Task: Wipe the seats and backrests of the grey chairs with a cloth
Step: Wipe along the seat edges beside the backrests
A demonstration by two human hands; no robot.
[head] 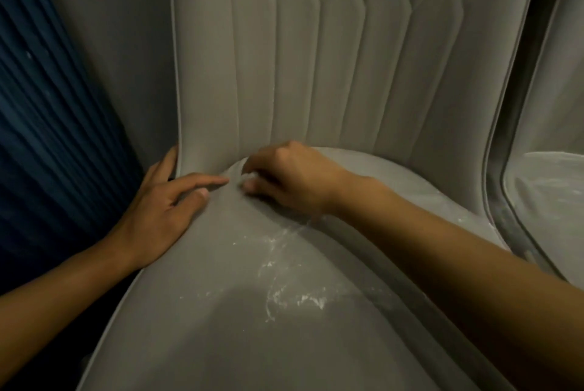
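A grey chair fills the head view, with its seat (221,311) below and its channel-stitched backrest (284,74) above. White dusty smears (284,289) streak the middle of the seat. My left hand (161,207) lies flat on the seat's left rear corner, fingers straight, the outer ones against the backrest's edge. My right hand (290,178) is curled at the crease between seat and backrest. Its thumb and fingertips pinch a small white scrap (251,176). Whether that scrap is cloth or lint I cannot tell. No larger cloth shows.
A dark blue pleated curtain (53,137) hangs close on the left. A second grey chair (556,188) stands to the right, its seat also dusty, with a narrow dark gap (499,201) between the two chairs.
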